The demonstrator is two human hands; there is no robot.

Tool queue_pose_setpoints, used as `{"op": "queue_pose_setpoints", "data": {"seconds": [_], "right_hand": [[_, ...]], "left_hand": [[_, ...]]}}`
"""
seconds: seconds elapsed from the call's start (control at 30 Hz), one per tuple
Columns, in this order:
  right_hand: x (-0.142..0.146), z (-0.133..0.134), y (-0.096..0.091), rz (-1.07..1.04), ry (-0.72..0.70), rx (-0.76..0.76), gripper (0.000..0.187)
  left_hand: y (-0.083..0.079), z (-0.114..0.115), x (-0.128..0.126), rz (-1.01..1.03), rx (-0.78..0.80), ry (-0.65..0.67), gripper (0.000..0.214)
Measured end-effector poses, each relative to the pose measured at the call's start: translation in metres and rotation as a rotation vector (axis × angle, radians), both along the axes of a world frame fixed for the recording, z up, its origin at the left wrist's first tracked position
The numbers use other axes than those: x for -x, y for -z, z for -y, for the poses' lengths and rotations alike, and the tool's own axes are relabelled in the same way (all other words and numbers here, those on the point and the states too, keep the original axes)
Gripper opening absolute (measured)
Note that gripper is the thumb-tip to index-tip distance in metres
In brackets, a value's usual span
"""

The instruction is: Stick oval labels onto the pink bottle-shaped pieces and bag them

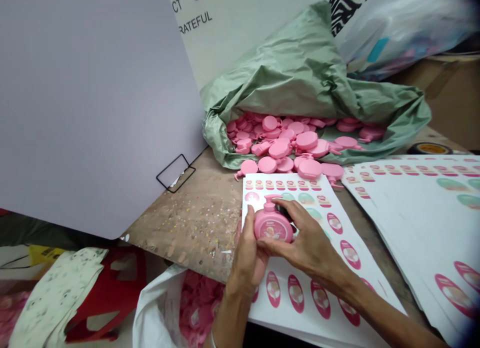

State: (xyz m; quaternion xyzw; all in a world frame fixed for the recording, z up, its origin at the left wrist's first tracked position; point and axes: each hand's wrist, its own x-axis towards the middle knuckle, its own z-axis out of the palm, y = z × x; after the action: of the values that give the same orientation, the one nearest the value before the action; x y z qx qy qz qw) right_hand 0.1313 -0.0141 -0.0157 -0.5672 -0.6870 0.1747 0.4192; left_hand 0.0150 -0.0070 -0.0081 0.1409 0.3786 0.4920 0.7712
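Note:
My left hand (249, 253) grips a small pink toy bottle (272, 224) from its left side, holding it over a sticker sheet (300, 288). My right hand (305, 243) wraps around the bottle's right side, thumb pressed along the lower edge of its round pink label. The sheet carries oval pink and green stickers, with several gaps where ovals have been peeled off.
A green plastic bag (300, 78) behind the sheet spills several pink bottles (288, 143) onto the worn wooden table (195, 218). More sticker sheets (423, 203) lie stacked at right. A lilac board (90, 103) leans at left. A white bag (157, 308) of pink pieces sits below the table edge.

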Motion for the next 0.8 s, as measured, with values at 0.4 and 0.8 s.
{"op": "queue_pose_setpoints", "data": {"seconds": [0.4,0.8], "right_hand": [[0.0,-0.014,0.0,-0.244,-0.007,0.15,0.032],[-0.053,-0.025,0.003,-0.239,0.009,0.36,0.049]], "left_hand": [[0.005,-0.003,0.006,0.086,0.047,0.213,0.045],[0.014,-0.009,0.011,0.003,-0.041,0.25,0.06]]}}
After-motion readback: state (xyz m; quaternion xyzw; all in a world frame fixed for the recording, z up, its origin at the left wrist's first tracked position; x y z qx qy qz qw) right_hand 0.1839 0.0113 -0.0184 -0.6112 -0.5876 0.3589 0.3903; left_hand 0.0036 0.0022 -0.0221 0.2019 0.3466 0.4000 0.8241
